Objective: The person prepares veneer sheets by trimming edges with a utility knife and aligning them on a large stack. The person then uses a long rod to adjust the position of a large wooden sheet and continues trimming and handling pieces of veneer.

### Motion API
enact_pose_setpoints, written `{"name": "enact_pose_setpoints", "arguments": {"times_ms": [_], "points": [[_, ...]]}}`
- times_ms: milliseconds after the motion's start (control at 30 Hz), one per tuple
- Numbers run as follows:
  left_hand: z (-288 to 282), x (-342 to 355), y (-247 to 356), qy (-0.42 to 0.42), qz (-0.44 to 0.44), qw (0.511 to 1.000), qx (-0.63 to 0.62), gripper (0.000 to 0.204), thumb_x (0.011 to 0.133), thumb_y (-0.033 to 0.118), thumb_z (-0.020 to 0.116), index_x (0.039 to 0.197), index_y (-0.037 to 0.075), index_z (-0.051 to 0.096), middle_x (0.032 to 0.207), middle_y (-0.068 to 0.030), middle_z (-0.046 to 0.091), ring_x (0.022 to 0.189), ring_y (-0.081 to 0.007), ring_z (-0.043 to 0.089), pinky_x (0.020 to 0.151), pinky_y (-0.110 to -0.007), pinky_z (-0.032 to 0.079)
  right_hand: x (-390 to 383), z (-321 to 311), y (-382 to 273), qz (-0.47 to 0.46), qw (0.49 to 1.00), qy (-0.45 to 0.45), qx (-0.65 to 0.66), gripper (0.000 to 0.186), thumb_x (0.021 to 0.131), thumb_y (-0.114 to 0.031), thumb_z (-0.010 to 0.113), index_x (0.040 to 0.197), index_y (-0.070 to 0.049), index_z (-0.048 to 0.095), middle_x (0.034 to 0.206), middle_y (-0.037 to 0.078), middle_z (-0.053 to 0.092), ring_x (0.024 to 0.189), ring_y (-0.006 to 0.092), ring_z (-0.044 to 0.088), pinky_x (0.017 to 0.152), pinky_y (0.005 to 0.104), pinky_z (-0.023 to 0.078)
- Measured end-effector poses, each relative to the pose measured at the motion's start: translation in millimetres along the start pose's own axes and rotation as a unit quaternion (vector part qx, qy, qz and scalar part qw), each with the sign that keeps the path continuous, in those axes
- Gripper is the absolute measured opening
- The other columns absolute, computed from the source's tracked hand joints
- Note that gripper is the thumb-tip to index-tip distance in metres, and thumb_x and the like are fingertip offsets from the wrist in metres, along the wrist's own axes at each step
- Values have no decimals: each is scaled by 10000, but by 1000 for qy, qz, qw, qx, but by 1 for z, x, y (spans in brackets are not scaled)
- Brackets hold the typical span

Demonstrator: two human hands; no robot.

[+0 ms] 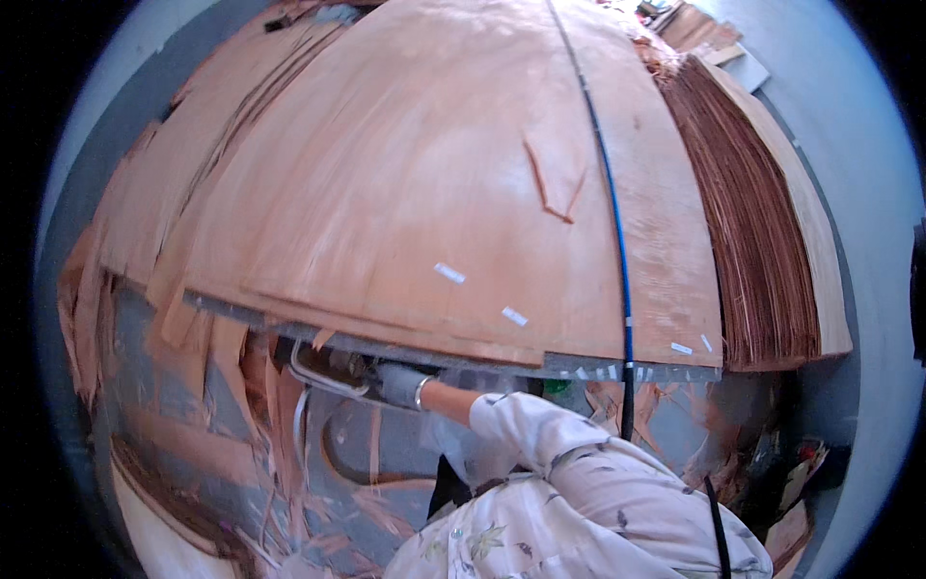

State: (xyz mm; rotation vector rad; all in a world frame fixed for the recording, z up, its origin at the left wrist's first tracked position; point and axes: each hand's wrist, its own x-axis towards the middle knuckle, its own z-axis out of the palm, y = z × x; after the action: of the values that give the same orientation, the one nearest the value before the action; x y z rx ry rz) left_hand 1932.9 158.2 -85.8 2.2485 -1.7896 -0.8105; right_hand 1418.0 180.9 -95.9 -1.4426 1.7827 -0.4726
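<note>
My right hand (pixel 399 385), in a grey glove with a shiny band at the wrist, reaches leftward just below the near edge of the worktable (pixel 627 366). Its fingers are in shadow beside a pale bent tube frame (pixel 328 378), and whether they grip anything is unclear. A light patterned sleeve (pixel 540 429) covers most of that arm. Above the hand, a broad thin wood veneer sheet (pixel 415 193) spreads over the table, its near edge slightly layered. My left hand is outside the view.
A blue and black rod (pixel 617 222) runs lengthwise across the veneer. A dark stack of veneer sheets (pixel 743 222) stands at the right. A torn veneer strip (pixel 550 210) and small white labels (pixel 449 273) lie on top. Veneer scraps (pixel 193 444) litter the floor.
</note>
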Motion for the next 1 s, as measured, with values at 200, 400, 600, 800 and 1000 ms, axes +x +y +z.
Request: {"name": "enact_pose_setpoints", "arguments": {"times_ms": [200,400,600,800,1000], "points": [[74,-91,102,-238,87,966,47,240,879,144,552,1069,17,626,869,-109,650,781,-225,592,714,-324,459,-47,-7,12,-30,998,-46,-9,314,869,-163,482,1147,-47,569,1109,215,596,1034,338,569,881,385,445],[152,-217,223,-488,193,848,74,226,876,157,562,1036,17,639,804,-94,652,712,-195,592,654,-307,466,-234,-53,56,-219,953,-43,202,348,886,-126,521,1224,-44,521,1154,160,583,1030,250,557,903,329,431],[203,-412,422,-561,581,587,-54,203,850,156,610,945,-23,626,745,-127,610,672,-208,572,645,-305,466,-462,-125,137,-146,899,6,413,332,912,-133,518,1224,-18,516,1184,119,574,1063,196,540,923,323,422],[278,-572,504,-651,525,548,5,174,832,123,650,929,-21,633,774,-67,623,698,-105,544,634,-264,459,-658,-155,229,-20,906,141,399,335,881,-164,580,1194,-48,553,1085,92,618,974,187,580,858,314,453],[328,-635,550,-632,479,610,-5,124,771,82,704,819,-6,631,706,-33,600,648,-69,518,595,-240,446,-724,-193,288,24,924,167,343,308,821,-166,625,1101,-51,572,945,104,626,844,193,594,769,312,462]]}}
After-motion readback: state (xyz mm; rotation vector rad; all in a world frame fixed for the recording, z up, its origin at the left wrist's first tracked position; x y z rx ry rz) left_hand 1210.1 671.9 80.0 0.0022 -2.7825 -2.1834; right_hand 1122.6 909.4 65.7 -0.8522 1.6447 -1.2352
